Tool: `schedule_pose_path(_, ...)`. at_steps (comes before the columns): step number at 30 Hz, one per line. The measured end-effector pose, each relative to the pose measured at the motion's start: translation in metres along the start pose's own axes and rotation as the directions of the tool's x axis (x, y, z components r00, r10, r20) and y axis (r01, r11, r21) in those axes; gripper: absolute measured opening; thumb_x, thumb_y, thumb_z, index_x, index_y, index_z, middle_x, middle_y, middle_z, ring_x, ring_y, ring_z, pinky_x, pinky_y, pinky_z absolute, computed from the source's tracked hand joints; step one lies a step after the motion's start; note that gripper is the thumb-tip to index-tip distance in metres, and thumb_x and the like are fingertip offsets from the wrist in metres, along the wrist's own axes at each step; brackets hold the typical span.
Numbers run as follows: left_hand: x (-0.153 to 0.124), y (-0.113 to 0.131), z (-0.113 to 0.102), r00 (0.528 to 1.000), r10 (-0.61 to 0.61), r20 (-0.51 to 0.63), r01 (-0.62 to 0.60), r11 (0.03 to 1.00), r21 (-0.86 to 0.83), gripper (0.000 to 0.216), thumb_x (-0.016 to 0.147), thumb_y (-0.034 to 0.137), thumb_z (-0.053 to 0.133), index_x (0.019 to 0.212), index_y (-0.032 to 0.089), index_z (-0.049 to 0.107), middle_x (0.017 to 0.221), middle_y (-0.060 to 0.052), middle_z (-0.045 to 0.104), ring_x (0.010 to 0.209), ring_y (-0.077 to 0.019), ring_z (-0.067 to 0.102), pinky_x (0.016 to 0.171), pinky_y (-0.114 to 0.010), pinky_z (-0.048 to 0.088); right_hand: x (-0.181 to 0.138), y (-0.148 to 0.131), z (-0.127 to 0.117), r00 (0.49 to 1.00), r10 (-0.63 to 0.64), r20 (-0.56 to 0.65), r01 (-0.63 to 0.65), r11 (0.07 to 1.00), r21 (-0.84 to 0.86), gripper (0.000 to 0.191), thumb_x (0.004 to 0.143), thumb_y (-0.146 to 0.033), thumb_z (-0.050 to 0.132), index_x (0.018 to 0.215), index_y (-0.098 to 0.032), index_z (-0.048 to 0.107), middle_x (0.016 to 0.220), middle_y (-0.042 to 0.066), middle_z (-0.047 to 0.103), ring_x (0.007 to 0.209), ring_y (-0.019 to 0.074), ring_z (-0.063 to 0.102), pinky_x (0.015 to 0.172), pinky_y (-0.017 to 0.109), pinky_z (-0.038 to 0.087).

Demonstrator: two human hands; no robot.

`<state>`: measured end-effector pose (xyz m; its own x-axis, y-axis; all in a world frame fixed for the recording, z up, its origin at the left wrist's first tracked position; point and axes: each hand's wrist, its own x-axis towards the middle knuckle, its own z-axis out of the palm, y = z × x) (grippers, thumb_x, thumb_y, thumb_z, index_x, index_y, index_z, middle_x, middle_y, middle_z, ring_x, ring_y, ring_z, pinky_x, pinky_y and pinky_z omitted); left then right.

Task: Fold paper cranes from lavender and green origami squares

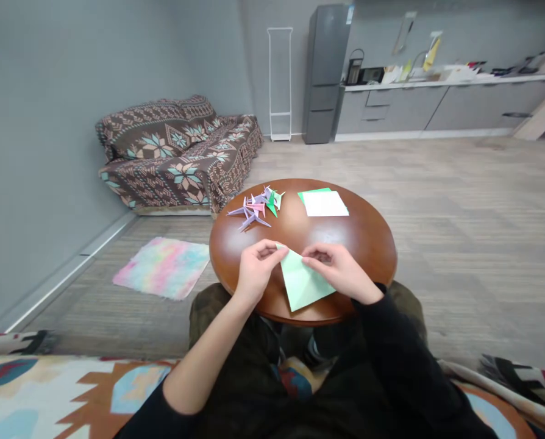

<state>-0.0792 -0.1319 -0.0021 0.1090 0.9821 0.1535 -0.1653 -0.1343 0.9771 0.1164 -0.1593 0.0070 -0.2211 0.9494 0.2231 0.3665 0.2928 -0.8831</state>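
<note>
A pale green sheet of origami paper, folded into a triangle with faint creases, lies over the near part of the round table. My left hand pinches its upper left corner between thumb and fingers. Along the upper right edge, my right hand is closed on the paper, thumb and index finger pressed together; its other fingers curl in. Part of the paper's right side is hidden beneath the right hand. Beyond my left hand sit several folded paper cranes in purple, pink and green.
The round brown wooden table stands before my knees. Toward its back right lies a stack of square paper, white above green. A patterned sofa, a pastel rug, a grey fridge and a kitchen counter are farther off.
</note>
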Motion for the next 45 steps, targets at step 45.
schedule_pose_path(45, 0.028, -0.002, -0.028, 0.971, -0.028, -0.237, -0.033, 0.968, -0.249, 0.032, 0.062, 0.023, 0.087, 0.059, 0.017, 0.055, 0.059, 0.004, 0.056, 0.057, -0.0085, 0.055, 0.057, -0.021, 0.044, -0.007, 0.032, -0.009, 0.99, 0.143, -0.013, -0.14, 0.982, 0.125, 0.011, 0.077, -0.023, 0.06, 0.07, -0.019, 0.068, 0.061, 0.0, 0.068, 0.056, 0.016, 0.061, 0.054, 0.026, 0.047)
